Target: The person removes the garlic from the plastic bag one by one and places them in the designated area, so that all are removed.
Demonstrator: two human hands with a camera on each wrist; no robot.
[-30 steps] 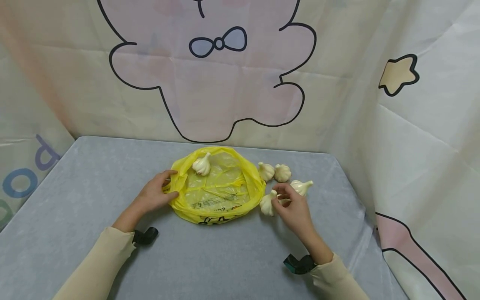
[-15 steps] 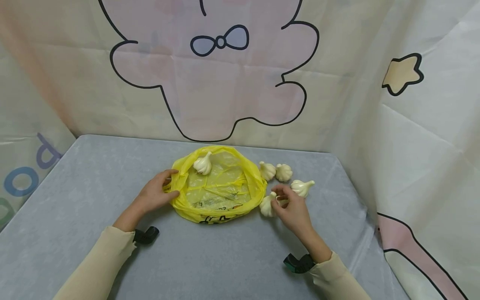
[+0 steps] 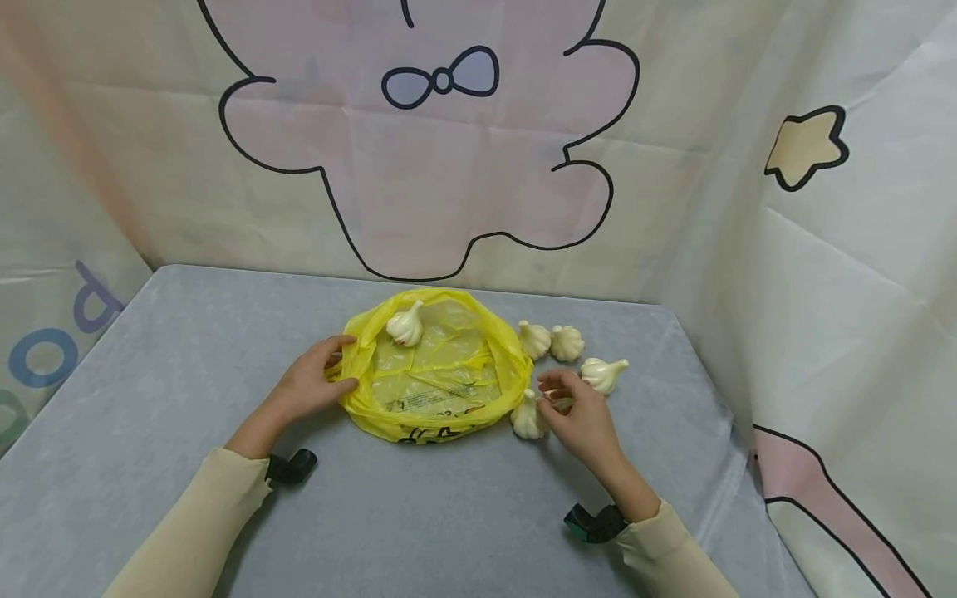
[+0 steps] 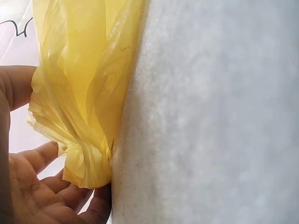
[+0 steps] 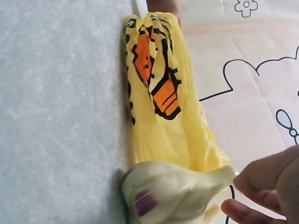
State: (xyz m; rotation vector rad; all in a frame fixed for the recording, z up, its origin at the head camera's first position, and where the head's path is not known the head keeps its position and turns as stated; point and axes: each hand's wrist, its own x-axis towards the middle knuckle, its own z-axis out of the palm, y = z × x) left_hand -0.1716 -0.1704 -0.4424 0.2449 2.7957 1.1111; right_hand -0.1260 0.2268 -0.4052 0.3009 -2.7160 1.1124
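A yellow plastic bag (image 3: 429, 432) lies wide-mouthed on the table, its rim rolled outward. My left hand (image 3: 310, 382) holds its left side, thumb and fingers spread around the bunched plastic (image 4: 86, 163). One garlic bulb (image 3: 404, 327) is inside the bag's mouth. My right hand (image 3: 579, 415) is by the bag's right side, fingers loosely curved with a gap between thumb and fingertips. Just left of the thumb stands a garlic bulb (image 3: 527, 418) against the bag; in the right wrist view its stem (image 5: 226, 176) comes right to a fingertip. Something pale is partly hidden behind the right fingers.
More garlic bulbs rest to the right of the bag: one close to its rim (image 3: 534, 340), one beside that (image 3: 567, 343), and one with a long stem (image 3: 602, 375). Printed cloth (image 3: 673, 191) hangs behind and beside the grey table (image 3: 434, 523).
The garlic bulb by my right thumb has shifted slightly left and stands straighter against the bag. The right fingers have parted a little from its stem. My left hand stays put.
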